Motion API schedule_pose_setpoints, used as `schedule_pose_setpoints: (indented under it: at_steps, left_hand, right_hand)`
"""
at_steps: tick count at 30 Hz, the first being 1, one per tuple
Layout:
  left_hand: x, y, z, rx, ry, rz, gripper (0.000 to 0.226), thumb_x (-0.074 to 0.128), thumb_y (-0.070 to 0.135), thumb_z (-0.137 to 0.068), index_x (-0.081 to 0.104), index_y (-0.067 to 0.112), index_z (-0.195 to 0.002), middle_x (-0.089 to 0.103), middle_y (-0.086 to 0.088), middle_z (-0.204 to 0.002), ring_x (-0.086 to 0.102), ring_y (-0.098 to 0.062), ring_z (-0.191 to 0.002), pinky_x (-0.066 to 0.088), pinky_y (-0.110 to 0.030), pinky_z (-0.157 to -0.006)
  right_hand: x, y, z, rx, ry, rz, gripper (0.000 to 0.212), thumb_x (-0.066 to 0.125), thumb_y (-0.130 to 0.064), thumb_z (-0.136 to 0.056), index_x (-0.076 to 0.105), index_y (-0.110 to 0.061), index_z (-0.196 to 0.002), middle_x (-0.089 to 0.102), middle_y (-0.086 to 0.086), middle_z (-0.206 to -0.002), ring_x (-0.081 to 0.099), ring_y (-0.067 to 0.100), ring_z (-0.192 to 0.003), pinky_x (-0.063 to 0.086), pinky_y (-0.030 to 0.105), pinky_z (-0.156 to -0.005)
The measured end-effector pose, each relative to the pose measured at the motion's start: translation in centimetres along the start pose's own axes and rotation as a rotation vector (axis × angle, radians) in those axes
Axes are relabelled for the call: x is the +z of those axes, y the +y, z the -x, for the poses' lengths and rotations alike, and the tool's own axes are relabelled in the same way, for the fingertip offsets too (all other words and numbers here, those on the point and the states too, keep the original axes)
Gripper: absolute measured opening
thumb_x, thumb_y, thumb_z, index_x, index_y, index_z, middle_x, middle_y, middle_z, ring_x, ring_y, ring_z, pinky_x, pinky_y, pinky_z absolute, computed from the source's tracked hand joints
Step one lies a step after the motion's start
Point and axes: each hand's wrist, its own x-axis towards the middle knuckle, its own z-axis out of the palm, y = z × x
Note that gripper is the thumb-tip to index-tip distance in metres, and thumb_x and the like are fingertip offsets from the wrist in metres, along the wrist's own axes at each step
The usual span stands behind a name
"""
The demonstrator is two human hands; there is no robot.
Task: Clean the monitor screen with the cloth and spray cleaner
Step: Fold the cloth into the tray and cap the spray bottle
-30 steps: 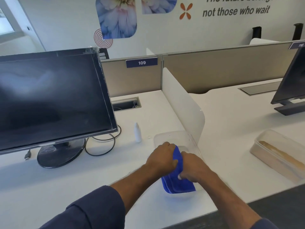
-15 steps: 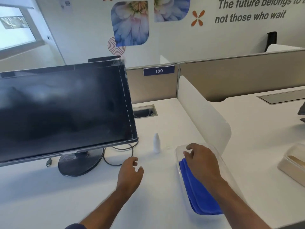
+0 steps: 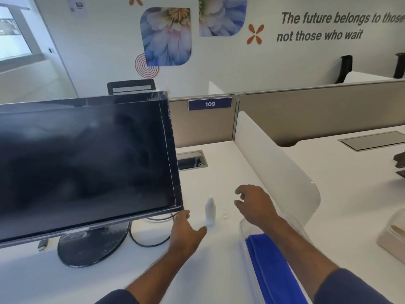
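Note:
A black monitor (image 3: 83, 163) with a smeared dark screen stands on the white desk at the left. A small white spray bottle (image 3: 210, 210) stands upright just right of the monitor's lower right corner. A folded blue cloth (image 3: 271, 266) lies in a clear plastic container (image 3: 244, 235) at the lower right. My left hand (image 3: 186, 234) reaches to the monitor's lower right corner, fingertips at the bezel, holding nothing. My right hand (image 3: 254, 204) hovers with fingers apart just right of the bottle, beyond the container, not touching either.
Black cables (image 3: 151, 242) loop beside the round monitor stand (image 3: 92, 246). A white divider panel (image 3: 276, 163) runs along the desk's right side. A cable cutout (image 3: 190, 160) sits behind the bottle. A beige lidded box (image 3: 392, 233) rests on the neighbouring desk at far right.
Both hands let go of the blue cloth, which stays in the container. My left hand moved forward to the monitor corner; my right hand moved from the cloth toward the bottle.

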Motion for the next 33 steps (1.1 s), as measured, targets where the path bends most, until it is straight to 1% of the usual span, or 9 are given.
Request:
schedule_pose_setpoints:
  at_steps: [5, 9, 12, 16, 19, 22, 28, 31, 33]
  left_hand:
    - [2.4, -0.7, -0.5, 0.011, -0.042, -0.001, 0.095, 0.086, 0.04, -0.068, 0.037, 0.019, -0.146, 0.047, -0.001, -0.147, 0.048, -0.018, -0.129, 0.042, -0.03, -0.106]
    - [3.7, -0.4, -1.3, 0.065, -0.048, 0.06, 0.097, 0.089, 0.044, -0.065, 0.037, 0.027, -0.146, 0.047, 0.007, -0.144, 0.051, -0.019, -0.125, 0.047, -0.042, -0.106]
    - [4.4, -0.1, -2.0, 0.107, -0.034, 0.091, 0.08, 0.087, 0.041, -0.07, 0.047, 0.032, -0.138, 0.05, 0.017, -0.127, 0.053, -0.012, -0.114, 0.05, -0.037, -0.102]
    - [4.7, -0.3, -2.4, 0.112, -0.013, 0.129, 0.039, 0.076, 0.043, -0.082, 0.052, 0.048, -0.113, 0.054, 0.03, -0.105, 0.057, -0.008, -0.1, 0.046, -0.024, -0.083]
    - [4.4, -0.5, -2.2, 0.096, 0.002, 0.146, 0.026, 0.074, 0.045, -0.083, 0.053, 0.054, -0.097, 0.06, 0.031, -0.095, 0.059, -0.003, -0.093, 0.043, -0.019, -0.077]
    - [3.7, -0.7, -1.9, 0.091, 0.031, 0.152, 0.03, 0.074, 0.045, -0.083, 0.051, 0.064, -0.083, 0.06, 0.04, -0.085, 0.057, 0.008, -0.087, 0.043, -0.017, -0.069]
    - [1.8, -1.3, -1.3, 0.061, 0.037, 0.173, 0.029, 0.076, 0.037, -0.082, 0.054, 0.055, -0.085, 0.058, 0.047, -0.092, 0.056, 0.016, -0.089, 0.044, -0.011, -0.067]
    - [1.3, -1.4, -0.7, 0.057, 0.033, 0.182, 0.031, 0.076, 0.038, -0.082, 0.054, 0.061, -0.085, 0.059, 0.048, -0.091, 0.057, 0.017, -0.09, 0.044, -0.004, -0.061]
    - [1.1, -1.6, -0.3, 0.044, 0.031, 0.183, 0.027, 0.075, 0.041, -0.083, 0.053, 0.056, -0.084, 0.062, 0.041, -0.084, 0.059, 0.013, -0.084, 0.042, -0.002, -0.058]
  right_hand:
    - [0.3, 0.8, -1.7, 0.012, -0.026, 0.022, 0.029, 0.064, -0.028, -0.092, 0.063, -0.022, -0.12, 0.068, -0.004, -0.107, 0.058, 0.017, -0.106, 0.045, 0.031, -0.094]
    - [0.5, 1.3, -2.8, 0.013, -0.053, 0.006, 0.025, 0.065, -0.028, -0.091, 0.067, -0.024, -0.116, 0.069, -0.006, -0.104, 0.061, 0.015, -0.101, 0.046, 0.03, -0.094]
    - [0.9, 1.2, -3.8, -0.007, -0.112, 0.044, 0.025, 0.065, -0.03, -0.09, 0.067, -0.027, -0.115, 0.068, -0.009, -0.104, 0.063, 0.014, -0.101, 0.045, 0.032, -0.097]
    - [1.9, 0.6, -5.1, -0.024, -0.264, 0.17, 0.033, 0.067, -0.034, -0.089, 0.062, -0.028, -0.121, 0.063, -0.011, -0.11, 0.059, 0.014, -0.111, 0.04, 0.032, -0.101]
    - [3.0, -0.1, -6.1, -0.04, -0.385, 0.236, 0.043, 0.07, -0.033, -0.086, 0.059, -0.026, -0.127, 0.059, -0.008, -0.125, 0.055, 0.016, -0.119, 0.039, 0.033, -0.102]
    - [4.3, -0.8, -6.9, -0.025, -0.47, 0.268, 0.048, 0.075, -0.028, -0.083, 0.059, -0.02, -0.127, 0.058, -0.003, -0.129, 0.057, 0.02, -0.117, 0.047, 0.033, -0.098]
    - [6.9, -2.0, -7.8, -0.035, -0.554, 0.448, 0.04, 0.076, -0.022, -0.082, 0.06, -0.01, -0.116, 0.064, 0.007, -0.119, 0.063, 0.026, -0.107, 0.05, 0.032, -0.082]
    - [7.9, -1.9, -7.8, -0.047, -0.519, 0.473, 0.032, 0.064, -0.012, -0.089, 0.058, -0.007, -0.12, 0.062, 0.01, -0.125, 0.062, 0.027, -0.112, 0.049, 0.032, -0.087]
    - [7.9, -2.1, -7.7, -0.062, -0.504, 0.465, 0.024, 0.056, -0.008, -0.09, 0.06, -0.007, -0.113, 0.062, 0.01, -0.123, 0.062, 0.027, -0.11, 0.051, 0.032, -0.088]
